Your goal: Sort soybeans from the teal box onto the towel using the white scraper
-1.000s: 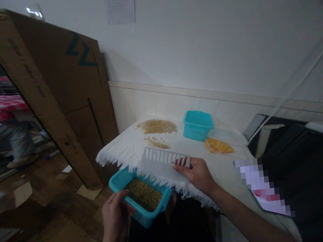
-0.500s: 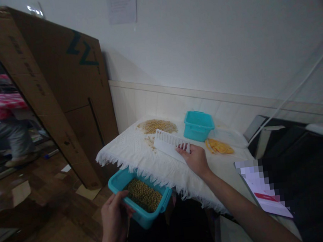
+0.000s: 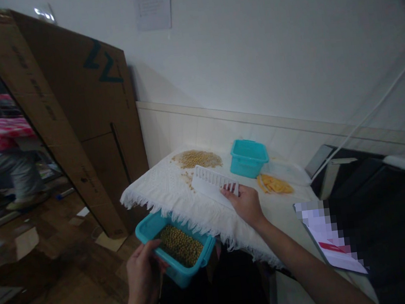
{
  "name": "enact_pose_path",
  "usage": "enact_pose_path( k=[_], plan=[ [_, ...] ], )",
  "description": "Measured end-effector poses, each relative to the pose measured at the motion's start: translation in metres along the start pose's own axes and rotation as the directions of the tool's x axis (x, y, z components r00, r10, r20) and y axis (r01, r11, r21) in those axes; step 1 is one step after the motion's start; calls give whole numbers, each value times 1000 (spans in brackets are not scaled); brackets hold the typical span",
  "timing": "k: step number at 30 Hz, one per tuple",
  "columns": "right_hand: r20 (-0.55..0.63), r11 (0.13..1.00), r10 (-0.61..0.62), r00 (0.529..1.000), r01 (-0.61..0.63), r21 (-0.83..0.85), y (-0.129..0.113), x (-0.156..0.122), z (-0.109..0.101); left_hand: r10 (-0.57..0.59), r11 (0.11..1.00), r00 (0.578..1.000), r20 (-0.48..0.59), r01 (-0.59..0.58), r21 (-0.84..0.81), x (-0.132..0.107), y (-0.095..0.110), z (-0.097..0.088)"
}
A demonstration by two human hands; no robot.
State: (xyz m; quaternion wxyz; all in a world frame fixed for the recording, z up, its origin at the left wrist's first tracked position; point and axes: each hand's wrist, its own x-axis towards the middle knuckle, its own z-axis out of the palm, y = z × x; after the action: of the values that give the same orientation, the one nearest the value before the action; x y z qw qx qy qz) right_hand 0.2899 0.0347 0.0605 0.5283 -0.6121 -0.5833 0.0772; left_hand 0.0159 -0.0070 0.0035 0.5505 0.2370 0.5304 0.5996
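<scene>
My left hand (image 3: pixel 143 276) grips the bean-filled teal tub (image 3: pixel 176 245), bottom-heavy, best held by its rim; right hand (image 3: pixel 247 204) fingers pinch the light, stiff white scraper (image 3: pixel 211 184) mid-frame.

teal bin (image 3: pixel 175 252) of tan beans (image 3: pixel 181 245), white slotted scraper (image 3: pixel 211 184), white fringed cloth (image 3: pixel 170 190)

Back edge of table: empty teal tub (image 3: pixel 248 156)
Right of tub: yellow chips (image 3: pixel 274 183)
Left, leaning on wall: cardboard box (image 3: pixel 73 108)
Wall: paper sheet (image 3: pixel 153 4)
</scene>
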Motion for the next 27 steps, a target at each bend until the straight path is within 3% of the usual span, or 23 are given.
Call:
enact_pose_path(
  k=[9, 27],
  plan=[
    [36, 1000, -8, 999, 9, -18, 2, 5, 7, 1, 1000, 1000, -11, -1, -10, -3, 4, 3],
    [193, 983, 25, 981, -59, 171, -14, -5, 17, 15, 1000, 999, -28, -16, -27, 16, 6, -7]
  ],
)
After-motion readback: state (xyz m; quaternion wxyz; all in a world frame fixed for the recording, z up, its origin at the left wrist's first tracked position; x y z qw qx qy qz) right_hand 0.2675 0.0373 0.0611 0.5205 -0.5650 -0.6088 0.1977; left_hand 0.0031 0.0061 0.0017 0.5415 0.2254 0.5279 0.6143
